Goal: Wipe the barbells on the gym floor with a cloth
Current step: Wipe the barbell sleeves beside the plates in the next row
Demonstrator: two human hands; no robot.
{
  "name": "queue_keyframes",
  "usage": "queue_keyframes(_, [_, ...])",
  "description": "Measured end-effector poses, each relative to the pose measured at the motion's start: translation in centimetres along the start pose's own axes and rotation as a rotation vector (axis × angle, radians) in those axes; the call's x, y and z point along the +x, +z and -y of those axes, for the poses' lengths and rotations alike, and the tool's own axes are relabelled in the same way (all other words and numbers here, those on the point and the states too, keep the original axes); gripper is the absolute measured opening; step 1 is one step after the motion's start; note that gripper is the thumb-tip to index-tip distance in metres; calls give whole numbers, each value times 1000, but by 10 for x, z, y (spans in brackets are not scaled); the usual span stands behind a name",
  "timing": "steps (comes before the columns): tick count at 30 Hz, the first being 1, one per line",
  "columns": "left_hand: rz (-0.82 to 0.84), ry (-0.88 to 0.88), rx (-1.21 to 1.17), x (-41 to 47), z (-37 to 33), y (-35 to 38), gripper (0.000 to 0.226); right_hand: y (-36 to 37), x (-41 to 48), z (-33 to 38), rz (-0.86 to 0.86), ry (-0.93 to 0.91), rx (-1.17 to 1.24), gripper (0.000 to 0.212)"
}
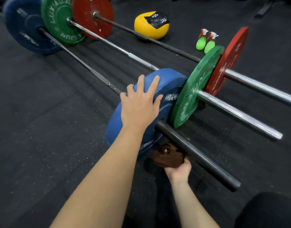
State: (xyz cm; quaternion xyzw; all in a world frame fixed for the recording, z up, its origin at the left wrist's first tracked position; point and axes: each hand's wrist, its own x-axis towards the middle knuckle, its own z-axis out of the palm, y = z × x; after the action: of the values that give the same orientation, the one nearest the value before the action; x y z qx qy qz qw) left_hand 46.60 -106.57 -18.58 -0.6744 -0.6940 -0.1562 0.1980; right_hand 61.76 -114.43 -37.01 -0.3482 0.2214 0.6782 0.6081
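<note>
Head view looks down on three barbells lying side by side on the black gym floor, their long axes running from the far left toward the near right. The nearest barbell carries a blue plate at its near end, and a dark sleeve sticks out past it toward the person.

The left hand lies flat on the rim of the blue plate, fingers spread, gripping nothing, apparently steadying it. The right hand is lower and nearer, just under the dark sleeve beside the plate's outer face, fingers curled around a bunched brown cloth. The cloth sits against the lower part of the plate near the floor; whether it touches the sleeve cannot be told.

So the right hand is the one placed to wipe: the sleeve runs away from the plate toward the near right, directly above that hand, and a stroke along it would follow that same axis.

Just beyond, the middle barbell's green plate stands close beside the blue one, and the far barbell's red plate behind that. A yellow ball and two green spray bottles stand farther back on the speckled rubber flooring.
</note>
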Motion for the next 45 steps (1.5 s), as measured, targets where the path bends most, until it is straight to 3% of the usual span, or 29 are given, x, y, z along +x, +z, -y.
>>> queue_keyframes(14, [-4, 0, -26, 0, 1, 3, 58, 41, 15, -29, 144, 96, 35, 48])
queue_keyframes(24, [-13, 3, -30, -5, 4, 1, 58, -16, -16, 27, 31, 17, 32, 46])
queue_keyframes(35, [-6, 6, -14, -4, 5, 2, 59, 33, 7, -24, 161, 87, 93, 48])
queue_keyframes(45, [18, 8, -42, -4, 4, -1, 59, -44, -18, 51, -26, -57, 45, 44])
